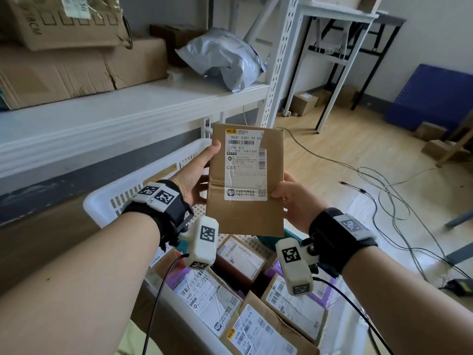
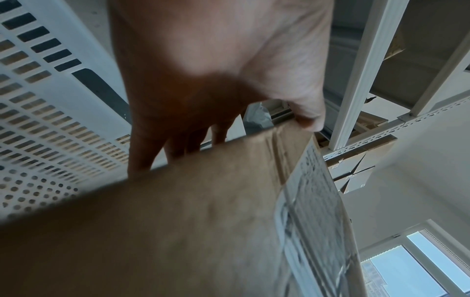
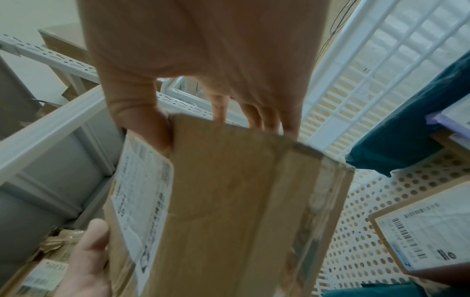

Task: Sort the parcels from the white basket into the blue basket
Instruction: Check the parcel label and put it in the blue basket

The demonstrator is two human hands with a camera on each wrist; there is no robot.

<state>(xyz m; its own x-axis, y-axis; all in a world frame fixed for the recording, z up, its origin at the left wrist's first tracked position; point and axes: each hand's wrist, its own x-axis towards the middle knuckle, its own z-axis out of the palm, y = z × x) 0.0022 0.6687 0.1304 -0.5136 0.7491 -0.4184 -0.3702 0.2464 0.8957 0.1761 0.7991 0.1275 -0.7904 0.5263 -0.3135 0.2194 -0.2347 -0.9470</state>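
Observation:
I hold a flat brown cardboard parcel (image 1: 245,208) upright over the white basket (image 1: 120,193), its white shipping label (image 1: 244,165) facing me. My left hand (image 1: 208,162) grips its left edge, thumb on the front and fingers behind. My right hand (image 1: 281,194) grips the right edge the same way. In the left wrist view the left hand (image 2: 254,128) pinches the parcel (image 2: 178,221). From the right wrist camera, the right hand (image 3: 218,118) clamps the parcel (image 3: 229,191). The blue basket (image 1: 435,96) stands tilted on the floor at far right.
Several labelled parcels (image 1: 207,301) fill the white basket below my wrists, with a teal bag (image 3: 406,130) among them. A white shelf (image 1: 102,116) with cartons and a grey mailer bag (image 1: 225,57) runs on the left. Cables (image 1: 384,196) and small boxes (image 1: 304,102) lie on the wooden floor.

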